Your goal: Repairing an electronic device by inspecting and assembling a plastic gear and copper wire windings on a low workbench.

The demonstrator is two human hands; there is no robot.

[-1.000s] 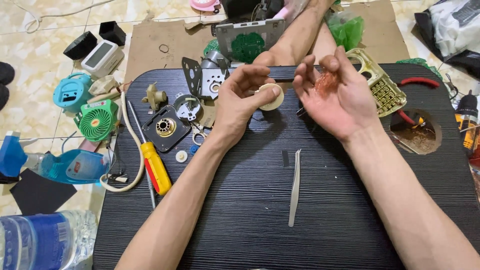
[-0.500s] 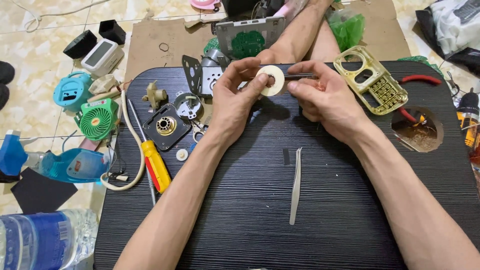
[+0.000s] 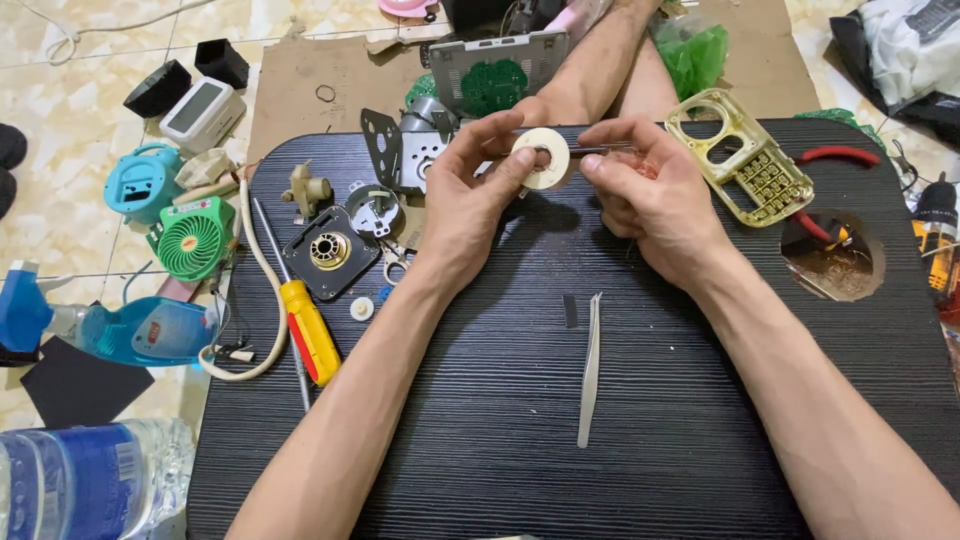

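2 hands: L hand [image 3: 470,200] pinches 1 white spool [image 3: 541,158], R hand [image 3: 655,200] grips 1 thin rod [image 3: 600,148].

Both bare forearms rise from the lower edge of the view and converge toward the upper middle, the left arm slanting up from the lower left, the right arm from the lower right corner; the wrists sit near each other but apart. The left hand [image 3: 470,195] shows its back to the camera, wrist slightly bent, thumb and forefinger raised and pinched together at their tips, the remaining fingers curled loosely beneath; the right hand [image 3: 655,195] lies back upward as well, its thumb and forefinger stretched leftward and pressed together, the other fingers folded under the palm; the fingertips of the two hands almost meet.
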